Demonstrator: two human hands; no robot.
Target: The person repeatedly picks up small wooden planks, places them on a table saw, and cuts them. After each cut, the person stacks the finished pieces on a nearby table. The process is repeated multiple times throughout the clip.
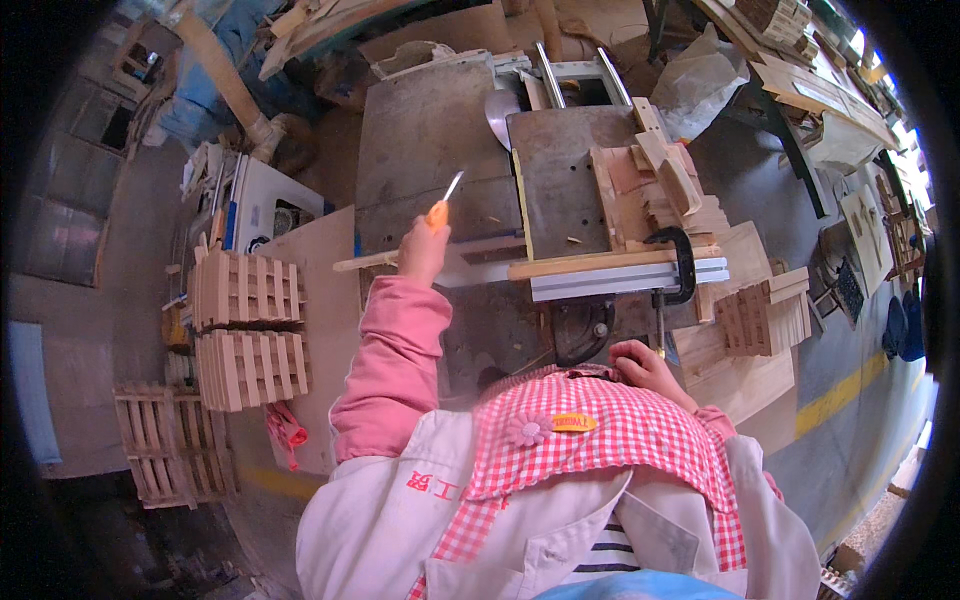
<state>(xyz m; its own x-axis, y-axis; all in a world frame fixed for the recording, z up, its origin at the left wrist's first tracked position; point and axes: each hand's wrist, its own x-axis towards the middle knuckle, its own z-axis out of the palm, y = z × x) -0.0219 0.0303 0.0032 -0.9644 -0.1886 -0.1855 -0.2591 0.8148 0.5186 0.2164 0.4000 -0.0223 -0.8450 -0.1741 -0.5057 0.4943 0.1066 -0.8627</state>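
Observation:
My left hand (422, 250) reaches out over the saw table (430, 140), closed around a tool with an orange handle (437, 213) and a narrow, shiny metal blade (455, 184). The blade points away from me. A thin wooden stick (365, 262) shows beside this hand; whether the hand touches it, I cannot tell. My right hand (645, 368) is close to my body at the apron's top edge, its fingers curled in. What those fingers hold, if anything, is hidden. Just beyond it, a black C-clamp (684, 268) grips a wood and metal fence (630, 283).
A curved saw blade (501, 118) stands up from the table. Cut wooden pieces (665, 195) are piled on its right side. Slatted wooden stacks (248, 370) stand at left, and a notched wooden bundle (765, 315) lies at right. A plastic bag (703, 85) sits at the back.

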